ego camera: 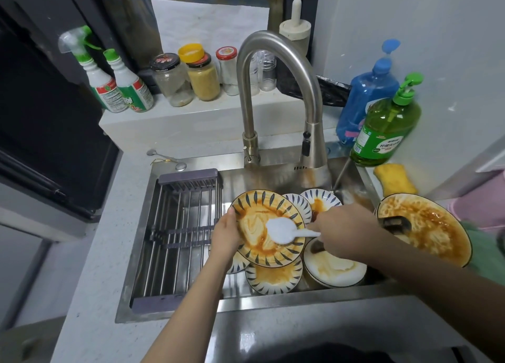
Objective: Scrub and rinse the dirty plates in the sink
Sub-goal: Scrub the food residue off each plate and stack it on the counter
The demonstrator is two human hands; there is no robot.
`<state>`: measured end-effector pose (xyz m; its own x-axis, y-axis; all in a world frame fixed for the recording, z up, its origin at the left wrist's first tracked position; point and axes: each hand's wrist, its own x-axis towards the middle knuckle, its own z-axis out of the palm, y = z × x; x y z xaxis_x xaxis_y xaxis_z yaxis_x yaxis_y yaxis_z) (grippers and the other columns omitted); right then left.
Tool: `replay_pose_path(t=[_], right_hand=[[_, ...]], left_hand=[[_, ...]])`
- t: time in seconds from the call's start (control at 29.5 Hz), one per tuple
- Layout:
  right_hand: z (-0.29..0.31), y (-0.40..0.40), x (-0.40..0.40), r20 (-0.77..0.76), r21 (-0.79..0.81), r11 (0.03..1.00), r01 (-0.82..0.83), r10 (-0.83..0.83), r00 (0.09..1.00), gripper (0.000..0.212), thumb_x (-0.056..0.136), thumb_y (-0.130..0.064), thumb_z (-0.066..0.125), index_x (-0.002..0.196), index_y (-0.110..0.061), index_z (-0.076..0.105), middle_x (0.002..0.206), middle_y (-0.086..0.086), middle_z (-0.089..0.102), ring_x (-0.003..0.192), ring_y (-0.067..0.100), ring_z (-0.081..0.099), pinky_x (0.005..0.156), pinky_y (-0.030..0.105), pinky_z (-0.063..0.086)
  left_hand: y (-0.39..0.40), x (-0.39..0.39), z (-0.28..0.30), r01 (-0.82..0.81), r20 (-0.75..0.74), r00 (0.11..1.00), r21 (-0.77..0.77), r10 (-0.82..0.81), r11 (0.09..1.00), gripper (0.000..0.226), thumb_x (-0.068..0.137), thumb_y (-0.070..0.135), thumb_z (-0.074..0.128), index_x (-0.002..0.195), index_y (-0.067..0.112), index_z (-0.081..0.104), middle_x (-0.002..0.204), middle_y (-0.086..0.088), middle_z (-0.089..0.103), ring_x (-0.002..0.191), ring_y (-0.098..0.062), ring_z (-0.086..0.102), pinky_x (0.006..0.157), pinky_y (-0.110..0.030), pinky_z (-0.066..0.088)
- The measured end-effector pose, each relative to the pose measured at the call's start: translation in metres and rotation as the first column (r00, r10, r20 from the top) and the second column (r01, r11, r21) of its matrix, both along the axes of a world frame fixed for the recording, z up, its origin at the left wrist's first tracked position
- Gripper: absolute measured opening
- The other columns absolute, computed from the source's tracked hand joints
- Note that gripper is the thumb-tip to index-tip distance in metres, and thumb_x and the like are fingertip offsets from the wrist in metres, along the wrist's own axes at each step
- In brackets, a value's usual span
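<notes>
Fingers of the left hand (226, 233) were curled around the left edge of a dirty plate (266, 227) and held it tilted up over the sink (175, 305); fingers of the right hand (340, 227) were pinched around the handle of a white scrub brush (281, 231); the round head of the brush was pressing on the middle of that plate; orange sauce was smeared on the plate, and it had a ring of dark blue leaf marks; more dirty plates (274, 276) lay under it and behind it in the sink; a white bowl (334, 269) with sauce sat in the sink just below the right hand; a big messy bowl (426, 227) with something dark lying in it sat at the right edge of the sink; a metal drying rack (177, 234) lay across the left part of the sink; the silver tap (276, 89) curved high over the back of the sink; a yellow sponge (395, 181) lay on the counter near the green soap bottle (385, 127); a blue soap bottle (367, 95) stood behind the green one by the white wall; on the white ledge (175, 122) at the back stood some glass jars (203, 76) and two spray bottles (114, 81); a small spoon (162, 155) lay on the pale counter (90, 294) behind the sink; the room to the left looked dark
</notes>
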<state>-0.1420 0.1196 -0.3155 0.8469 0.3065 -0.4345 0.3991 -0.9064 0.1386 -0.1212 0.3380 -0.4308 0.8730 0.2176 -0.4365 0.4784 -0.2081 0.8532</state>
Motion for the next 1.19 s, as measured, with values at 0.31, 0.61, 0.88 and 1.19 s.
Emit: replay_pose_path(t=[0.31,0.61,0.88,1.19], right_hand=[[-0.001,-0.009,0.011,0.040,0.029,0.995,0.092,-0.094,0.995,0.040,0.091,-0.015,0.042,0.125,-0.034,0.054,0.072,-0.009,0.043,0.072,0.013,0.050,0.052,0.022,0.031],[-0.015,0.030,-0.001,-0.003,0.265,0.960,0.088,-0.090,0.996,0.039,0.099,-0.017,0.038,0.135,-0.031,0.044,0.069,-0.007,0.044,0.054,0.008,0.039,0.045,0.022,0.033],[0.003,-0.004,-0.006,-0.213,0.132,0.988,0.083,-0.054,0.976,0.034,0.097,-0.024,0.041,0.126,-0.034,0.057,0.084,-0.008,0.059,0.068,0.009,0.054,0.059,0.022,0.045],[-0.002,0.011,0.004,-0.121,0.222,0.975,0.027,0.000,0.993,0.039,0.101,-0.025,0.038,0.136,-0.041,0.043,0.088,-0.005,0.059,0.069,0.012,0.052,0.052,0.022,0.036]], left_hand=[[-0.002,0.000,0.009,-0.075,-0.009,0.997,-0.122,0.074,0.990,0.045,0.103,0.046,0.026,0.095,0.021,0.063,0.089,0.002,0.066,0.087,-0.015,0.063,0.076,-0.032,0.054],[-0.022,0.003,0.015,-0.069,-0.055,0.997,-0.252,0.056,0.965,0.050,0.098,0.060,0.019,0.104,0.025,0.055,0.093,0.000,0.062,0.085,-0.012,0.059,0.066,-0.024,0.047],[-0.012,0.001,0.006,-0.212,-0.181,0.970,-0.308,0.162,0.927,0.049,0.102,0.051,0.027,0.117,0.017,0.058,0.105,-0.007,0.068,0.094,-0.024,0.064,0.072,-0.038,0.055],[-0.023,0.001,0.019,-0.097,-0.143,0.988,-0.274,0.059,0.957,0.049,0.102,0.051,0.020,0.108,0.020,0.058,0.101,-0.007,0.064,0.090,-0.017,0.059,0.066,-0.027,0.047]])
